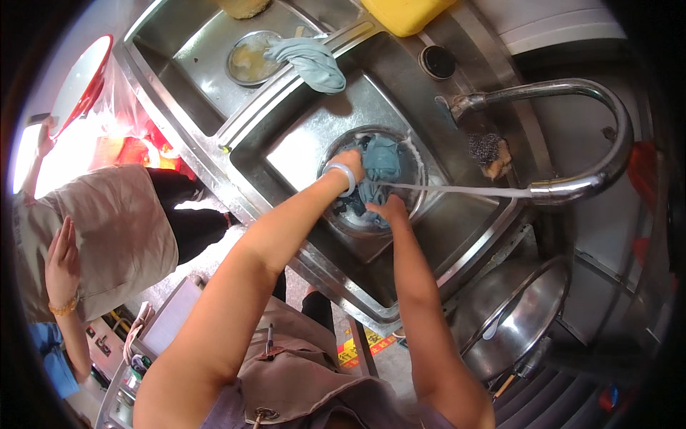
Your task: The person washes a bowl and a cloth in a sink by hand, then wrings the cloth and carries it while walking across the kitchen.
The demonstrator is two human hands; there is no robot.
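Both hands are down in a round metal basin (419,161) of water standing in the right compartment of a steel sink (268,134). A blue-green cloth (381,157) lies bunched in it. My left hand (348,163), with a pale bangle at the wrist, is closed on the cloth's left side. My right hand (390,209) pinches its lower end. From the curved metal faucet (568,185) a stream of water runs onto the cloth between my hands. Another light blue cloth (316,64) hangs over the divider between the compartments.
A round dish (252,59) of cloudy liquid sits in the left compartment. Behind the sink are a yellow container (407,13), a black round lid (437,61) and a scouring pad (485,150). Large metal bowls (514,322) stand at right. A person in an apron (112,236) stands at left.
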